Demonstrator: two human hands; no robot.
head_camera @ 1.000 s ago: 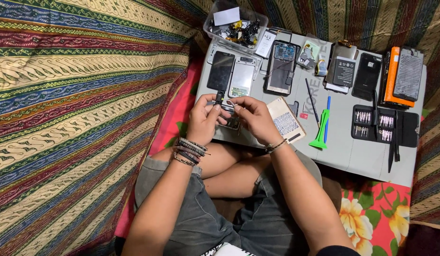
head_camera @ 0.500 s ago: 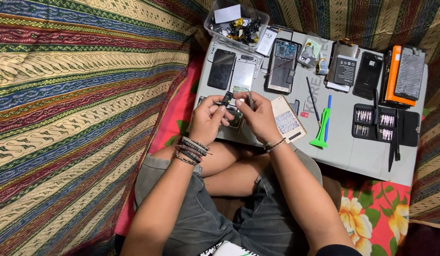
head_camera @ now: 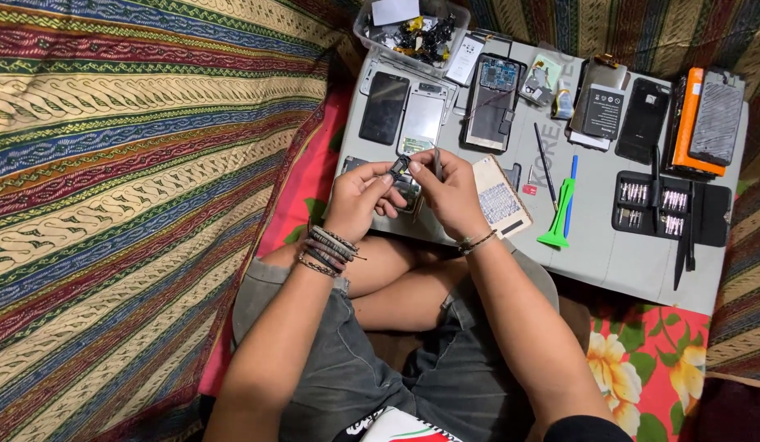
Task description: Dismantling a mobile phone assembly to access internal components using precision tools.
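My left hand (head_camera: 359,195) pinches a small dark phone part (head_camera: 399,168) just above the near edge of a grey work mat (head_camera: 609,245). My right hand (head_camera: 452,190) holds a thin metal tool (head_camera: 437,162) upright, its tip close to that part. Both hands hover over an opened phone body (head_camera: 408,192) lying on the mat, mostly hidden beneath them. Several bracelets circle my left wrist, and one thin band my right.
Several phones and phone shells (head_camera: 421,123) lie across the mat, with a clear parts tub (head_camera: 412,29) at the back. A green pry tool (head_camera: 558,217), a blue pen, a black screwdriver-bit case (head_camera: 670,205) and an orange-edged phone (head_camera: 692,123) sit right. Striped cloth lies left.
My hands have lifted slightly from the phone body and drawn together, with the small part now raised between my left fingers. The view has shifted a little.
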